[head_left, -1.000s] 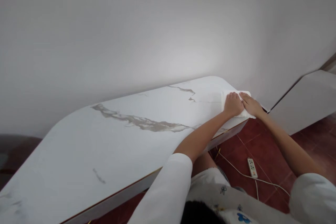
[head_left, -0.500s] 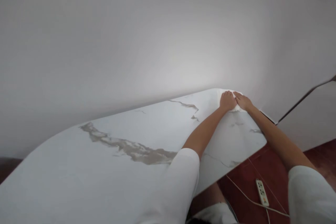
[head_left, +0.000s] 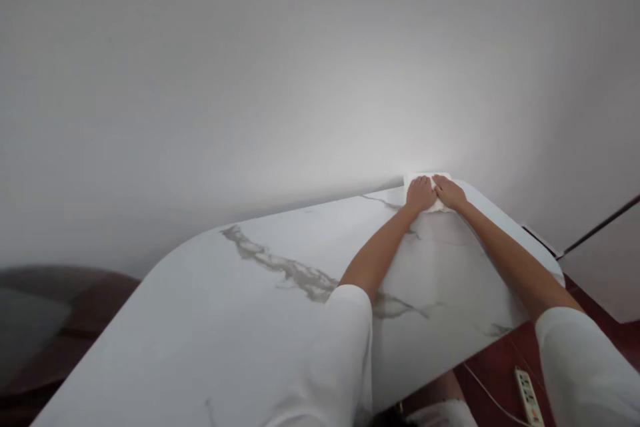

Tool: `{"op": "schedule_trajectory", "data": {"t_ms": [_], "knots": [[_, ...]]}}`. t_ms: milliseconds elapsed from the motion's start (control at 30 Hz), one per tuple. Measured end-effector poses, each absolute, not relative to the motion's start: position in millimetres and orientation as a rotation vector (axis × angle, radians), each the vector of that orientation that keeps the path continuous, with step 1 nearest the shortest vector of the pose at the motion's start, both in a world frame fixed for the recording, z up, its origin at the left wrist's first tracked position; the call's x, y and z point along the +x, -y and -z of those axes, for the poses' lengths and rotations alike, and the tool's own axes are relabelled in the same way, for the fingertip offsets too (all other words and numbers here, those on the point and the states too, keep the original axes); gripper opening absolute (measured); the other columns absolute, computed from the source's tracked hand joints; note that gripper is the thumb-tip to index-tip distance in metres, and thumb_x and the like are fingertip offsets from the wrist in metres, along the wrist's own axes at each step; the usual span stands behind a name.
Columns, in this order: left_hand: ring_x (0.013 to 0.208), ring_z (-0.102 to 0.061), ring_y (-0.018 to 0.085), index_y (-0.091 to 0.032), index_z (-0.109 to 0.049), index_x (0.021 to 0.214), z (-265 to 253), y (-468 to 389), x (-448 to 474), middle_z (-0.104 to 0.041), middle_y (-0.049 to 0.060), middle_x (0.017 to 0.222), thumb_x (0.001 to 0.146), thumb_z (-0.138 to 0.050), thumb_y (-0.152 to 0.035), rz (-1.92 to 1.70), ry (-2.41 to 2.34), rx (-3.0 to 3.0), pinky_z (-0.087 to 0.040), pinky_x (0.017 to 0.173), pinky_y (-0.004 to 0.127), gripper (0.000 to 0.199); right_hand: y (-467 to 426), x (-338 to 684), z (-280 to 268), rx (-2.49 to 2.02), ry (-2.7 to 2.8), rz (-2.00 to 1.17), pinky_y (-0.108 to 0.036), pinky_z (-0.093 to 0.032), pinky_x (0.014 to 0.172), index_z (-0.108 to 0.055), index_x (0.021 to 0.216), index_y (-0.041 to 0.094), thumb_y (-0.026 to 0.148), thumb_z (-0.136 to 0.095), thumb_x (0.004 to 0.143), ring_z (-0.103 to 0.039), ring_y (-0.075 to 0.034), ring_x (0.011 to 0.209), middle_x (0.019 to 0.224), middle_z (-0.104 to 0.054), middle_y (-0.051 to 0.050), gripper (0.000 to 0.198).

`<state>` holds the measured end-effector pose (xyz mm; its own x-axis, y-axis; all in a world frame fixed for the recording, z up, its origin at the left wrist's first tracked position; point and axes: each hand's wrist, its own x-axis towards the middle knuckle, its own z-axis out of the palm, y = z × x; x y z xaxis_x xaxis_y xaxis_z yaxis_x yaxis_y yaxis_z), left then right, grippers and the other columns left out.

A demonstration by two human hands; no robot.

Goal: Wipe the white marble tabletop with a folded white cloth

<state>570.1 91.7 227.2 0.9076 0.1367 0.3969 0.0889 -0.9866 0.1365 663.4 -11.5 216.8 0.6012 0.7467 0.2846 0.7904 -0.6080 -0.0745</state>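
A folded white cloth (head_left: 439,206) lies at the far edge of a white marble-patterned tabletop (head_left: 280,233), against the wall. My left hand (head_left: 421,194) presses on the cloth's left part with its fingers bent over it. Close beside it, my right hand (head_left: 449,193) grips the right part, its thumb side near the left hand. Both arms are stretched far forward across the table. The cloth's underside and the fingertips' exact hold are hidden.
A pale wall (head_left: 320,80) rises along the table's far edge. Below the right side, a power strip (head_left: 529,397) with a white cord rests on the dark red floor (head_left: 493,363). A dark brown piece of furniture (head_left: 95,307) stands at the left.
Both hands have slid the cloth leftward along the far edge, away from the right corner. The view has turned left, showing more of the dark furniture.
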Motion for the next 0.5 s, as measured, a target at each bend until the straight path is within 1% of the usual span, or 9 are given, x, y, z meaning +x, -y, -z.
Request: {"op": "schedule_trajectory", "data": {"t_ms": [67,133,233,367,500], "knots": [[0.122,-0.050,0.026,-0.002,-0.054,0.123,-228,-113,547,-0.057,0.019,0.129,0.092,-0.038,-0.021,-0.606,-0.197,2.960,-0.035,0.105,0.037,0.040,-10,638,-220,-2.611,1.331,0.333,-0.035,-0.030,0.113,-0.048,0.137,0.004,0.018,-0.028,0.091,-0.040,-0.023,0.136,0.144,-0.047,-0.015,0.052],[0.122,-0.050,0.026,-0.001,-0.054,0.123,-227,-137,522,-0.057,0.019,0.129,0.091,-0.038,-0.021,-0.586,-0.223,2.970,-0.034,0.106,0.037,0.041,-34,611,-223,-2.574,1.360,0.346,-0.036,-0.033,0.111,-0.048,0.135,0.006,0.018,-0.027,0.091,-0.042,-0.023,0.134,0.143,-0.049,-0.015,0.051],[0.129,-0.045,0.027,0.000,-0.049,0.129,-224,-179,480,-0.052,0.021,0.137,0.090,-0.037,-0.019,-0.565,-0.293,3.007,-0.031,0.110,0.037,0.046,-75,566,-224,-2.507,1.425,0.357,-0.037,-0.036,0.106,-0.051,0.131,0.007,0.018,-0.028,0.091,-0.047,-0.025,0.128,0.138,-0.053,-0.015,0.048],[0.132,-0.044,0.025,-0.005,-0.046,0.134,-220,-241,409,-0.050,0.018,0.141,0.089,-0.036,-0.021,-0.515,-0.370,3.054,-0.030,0.111,0.039,0.049,-135,500,-225,-2.406,1.551,0.363,-0.038,-0.036,0.103,-0.052,0.127,0.004,0.015,-0.030,0.091,-0.047,-0.027,0.125,0.136,-0.053,-0.019,0.044],[0.133,-0.043,0.026,-0.007,-0.046,0.135,-219,-299,330,-0.049,0.017,0.142,0.087,-0.036,-0.023,-0.481,-0.494,3.072,-0.032,0.111,0.040,0.051,-192,431,-226,-2.271,1.685,0.317,-0.038,-0.035,0.103,-0.051,0.127,0.003,0.017,-0.031,0.093,-0.046,-0.027,0.124,0.134,-0.054,-0.019,0.042]]}}
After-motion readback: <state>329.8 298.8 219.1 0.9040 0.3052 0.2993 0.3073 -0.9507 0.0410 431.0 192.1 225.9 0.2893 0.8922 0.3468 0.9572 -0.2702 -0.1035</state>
